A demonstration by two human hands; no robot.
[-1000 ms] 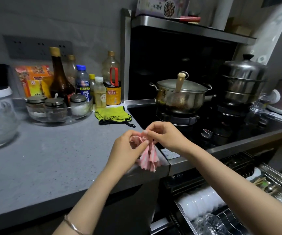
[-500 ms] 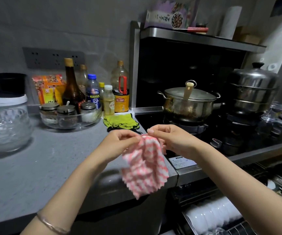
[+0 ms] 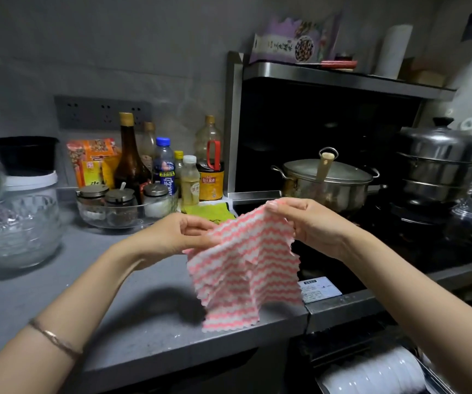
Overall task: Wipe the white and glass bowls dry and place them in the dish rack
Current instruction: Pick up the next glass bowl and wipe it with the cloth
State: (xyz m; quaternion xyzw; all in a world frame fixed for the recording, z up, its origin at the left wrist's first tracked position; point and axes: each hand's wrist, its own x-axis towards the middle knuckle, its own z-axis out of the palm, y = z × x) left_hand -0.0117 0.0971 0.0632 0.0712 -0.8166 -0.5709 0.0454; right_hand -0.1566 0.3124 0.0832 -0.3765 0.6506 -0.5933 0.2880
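A pink and white striped cloth (image 3: 246, 268) hangs spread out above the grey counter (image 3: 58, 294). My left hand (image 3: 178, 234) pinches its upper left corner and my right hand (image 3: 311, 223) pinches its upper right corner. A cut-glass bowl (image 3: 16, 231) stands on the counter at the far left, with a white container (image 3: 34, 183) behind it. White bowls (image 3: 377, 373) stand in a row in the dish rack (image 3: 436, 376) of the pulled-out drawer at the bottom right.
A glass tray of spice jars (image 3: 127, 206), several bottles (image 3: 163, 166) and a green cloth (image 3: 209, 210) crowd the back of the counter. A lidded steel pot (image 3: 325, 180) and a stacked steamer (image 3: 439, 163) occupy the black stove on the right.
The cloth was bunched between both hands; now it is unfolded and held spread by two corners. The view has shifted left, bringing the glass bowl further in.
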